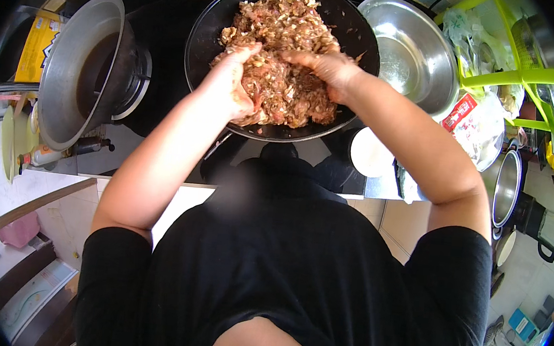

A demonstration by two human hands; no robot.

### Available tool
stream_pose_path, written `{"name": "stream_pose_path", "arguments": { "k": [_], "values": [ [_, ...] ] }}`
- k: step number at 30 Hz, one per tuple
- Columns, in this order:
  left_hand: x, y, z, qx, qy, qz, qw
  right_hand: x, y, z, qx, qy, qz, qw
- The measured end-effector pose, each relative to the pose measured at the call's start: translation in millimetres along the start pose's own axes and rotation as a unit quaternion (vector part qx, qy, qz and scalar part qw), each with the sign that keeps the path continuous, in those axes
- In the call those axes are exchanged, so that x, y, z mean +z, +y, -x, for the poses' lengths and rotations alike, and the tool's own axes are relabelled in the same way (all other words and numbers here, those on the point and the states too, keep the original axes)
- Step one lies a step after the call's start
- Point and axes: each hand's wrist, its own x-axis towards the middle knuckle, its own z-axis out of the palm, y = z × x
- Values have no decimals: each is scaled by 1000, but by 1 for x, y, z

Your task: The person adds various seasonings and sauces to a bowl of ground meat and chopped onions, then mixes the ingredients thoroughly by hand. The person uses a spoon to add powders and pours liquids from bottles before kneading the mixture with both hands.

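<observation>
Starting far left, there's a big metal pot (77,67) tipped on its side over a stove burner, dark inside, with a yellow package (36,46) tucked behind it. Next to that sits the black stovetop (161,62), and a pale tabletop (102,153) edge shows below it.

Dead centre is the main thing: a wide black pan (344,26) piled with a minced meat mixture (282,47). The stuff looks coarse and sticky, mostly brown with pinkish raw bits and pale chopped flecks all through it, heaped unevenly and lumpier toward the back rim.

The person's left hand (229,85) is at the near left side of the heap, fingers curled in and grabbing a clump of mix, so it's closed around meat rather than spread flat. The right hand (324,64) comes in from the other side, lying palm down on top of the pile with fingers pointed left and loosely bent, pressing on the mix. The two hands' fingertips come close over the middle of the heap.

Just right of the pan there's an empty shiny steel bowl (412,52), then a bright green rack (520,76) with plastic bags (479,46) stuffed around it, and a steel pot (507,188) lower down at the right.
</observation>
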Motion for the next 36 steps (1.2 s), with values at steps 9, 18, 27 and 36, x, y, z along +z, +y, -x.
{"name": "stream_pose_path", "arguments": {
  "k": [9, 18, 27, 36],
  "values": [
    [19, -4, 7, 193, -47, -105, 974, 3, -18, 28, -160, -156, -74, 972],
    [36, 22, 11, 397, -147, -96, 901, 10, -71, 57, -300, -83, -97, 945],
    [22, 15, 33, 139, -19, -177, 974, -3, -49, 62, -105, 96, 139, 980],
    [0, -12, -1, 34, -37, -89, 995, 41, 8, 23, 29, 97, -210, 972]
  ]
}}
